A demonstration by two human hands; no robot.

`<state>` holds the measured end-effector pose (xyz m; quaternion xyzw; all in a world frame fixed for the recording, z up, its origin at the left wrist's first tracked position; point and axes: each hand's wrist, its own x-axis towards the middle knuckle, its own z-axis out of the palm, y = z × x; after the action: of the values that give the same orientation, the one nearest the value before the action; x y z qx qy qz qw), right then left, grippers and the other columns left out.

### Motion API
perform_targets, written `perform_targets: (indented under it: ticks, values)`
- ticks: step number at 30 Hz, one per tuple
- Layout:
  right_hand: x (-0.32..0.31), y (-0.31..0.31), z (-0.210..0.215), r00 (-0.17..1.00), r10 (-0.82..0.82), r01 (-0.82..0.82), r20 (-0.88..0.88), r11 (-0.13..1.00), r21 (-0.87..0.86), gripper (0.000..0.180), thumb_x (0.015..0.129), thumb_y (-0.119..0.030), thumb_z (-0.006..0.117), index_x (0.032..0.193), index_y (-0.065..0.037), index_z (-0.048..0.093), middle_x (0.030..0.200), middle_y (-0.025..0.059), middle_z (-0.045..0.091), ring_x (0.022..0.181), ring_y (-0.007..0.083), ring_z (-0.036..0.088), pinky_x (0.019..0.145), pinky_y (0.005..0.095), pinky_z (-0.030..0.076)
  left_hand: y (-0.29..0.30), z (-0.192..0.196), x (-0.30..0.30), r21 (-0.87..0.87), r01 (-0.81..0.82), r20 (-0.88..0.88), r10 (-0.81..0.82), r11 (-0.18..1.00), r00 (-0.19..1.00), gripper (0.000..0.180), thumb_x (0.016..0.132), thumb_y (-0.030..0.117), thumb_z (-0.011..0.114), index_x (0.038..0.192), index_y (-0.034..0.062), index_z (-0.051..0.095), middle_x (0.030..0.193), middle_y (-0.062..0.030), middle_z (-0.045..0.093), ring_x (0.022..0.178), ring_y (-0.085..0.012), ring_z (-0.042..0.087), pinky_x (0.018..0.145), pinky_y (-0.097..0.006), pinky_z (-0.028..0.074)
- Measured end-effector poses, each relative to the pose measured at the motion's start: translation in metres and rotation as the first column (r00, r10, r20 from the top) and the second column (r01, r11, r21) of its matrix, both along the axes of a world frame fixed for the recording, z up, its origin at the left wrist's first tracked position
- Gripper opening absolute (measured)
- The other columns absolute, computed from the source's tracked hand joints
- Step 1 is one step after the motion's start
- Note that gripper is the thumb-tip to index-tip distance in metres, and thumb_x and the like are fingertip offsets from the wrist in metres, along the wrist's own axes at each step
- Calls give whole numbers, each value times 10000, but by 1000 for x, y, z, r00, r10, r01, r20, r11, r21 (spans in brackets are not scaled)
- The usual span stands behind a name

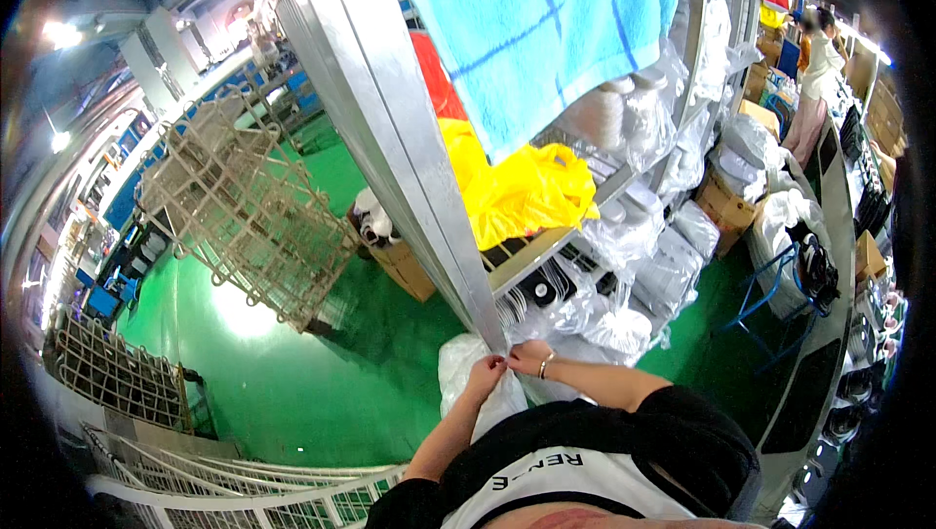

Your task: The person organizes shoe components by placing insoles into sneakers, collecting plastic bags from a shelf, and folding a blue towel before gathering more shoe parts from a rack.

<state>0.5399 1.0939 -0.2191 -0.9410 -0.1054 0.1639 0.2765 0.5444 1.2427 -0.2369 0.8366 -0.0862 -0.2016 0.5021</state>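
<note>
Close in front of my body, my left hand (485, 373) and my right hand (529, 357) meet with fingertips almost touching. Both are closed in a pinch at the upper edge of a whitish, see-through plastic bag (458, 370). The bag stands at the foot of a grey metal post (419, 178), and its contents cannot be made out. My right wrist wears a bracelet (546, 365). Just beyond my right hand, more clear plastic bags (624, 332) bulge from a rack.
A light blue towel (556, 32) hangs overhead by yellow cloth (526, 197). A wire cage cart (253, 207) stands left beside a cardboard box (405, 269). White railing (253, 509) curves at lower left. A blue-framed stand (770, 285) is right; a person (814, 90) stands far right.
</note>
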Motion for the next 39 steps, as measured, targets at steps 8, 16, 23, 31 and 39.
perform_targets:
  ticks: [8, 16, 23, 31, 39]
  values:
    - [11, -44, -30, 929, -202, 355, -309, 720, 596, 210, 773, -251, 474, 774, -58, 556, 686, 68, 580, 581, 181, 553, 501, 307, 447, 5, -10, 1, 37, 32, -7, -32, 999, 999, 242, 698, 216, 531, 794, 2, 594, 746, -176, 584, 689, -249, 570, 628, -321, 430]
    - [4, -6, 24, 907, 411, -373, 91, 884, -281, 145, 679, -157, 479, 741, -81, 585, 731, 130, 584, 698, 289, 565, 594, 384, 445, -2, -30, 12, 65, 126, 37, -128, 990, 991, 262, 675, 256, 571, 764, 11, 595, 713, -183, 577, 690, -281, 570, 603, -343, 429]
    - [12, -3, 23, 830, 556, -503, 32, 773, -385, 138, 702, -145, 454, 680, -82, 574, 676, 124, 585, 641, 278, 577, 550, 390, 444, -6, -13, 14, 13, 72, -161, -69, 997, 985, 225, 688, 221, 590, 787, 20, 606, 691, -59, 592, 584, -140, 522, 511, -276, 406]
    - [2, -9, -28, 912, -223, 347, -345, 867, 357, 169, 720, -139, 469, 744, 13, 540, 605, 99, 549, 519, 235, 554, 477, 346, 461, -4, -38, 13, -211, -28, -248, -25, 977, 968, 266, 715, 218, 541, 889, 19, 568, 780, -44, 566, 684, -130, 499, 586, -252, 395]
    - [0, -18, 0, 940, 313, -283, 135, 937, -205, 239, 722, -266, 443, 764, -71, 574, 740, 121, 590, 652, 278, 573, 578, 379, 457, -10, -29, 12, 85, 107, 27, -110, 991, 994, 292, 659, 268, 550, 804, 19, 599, 778, -172, 583, 739, -276, 563, 671, -349, 432]
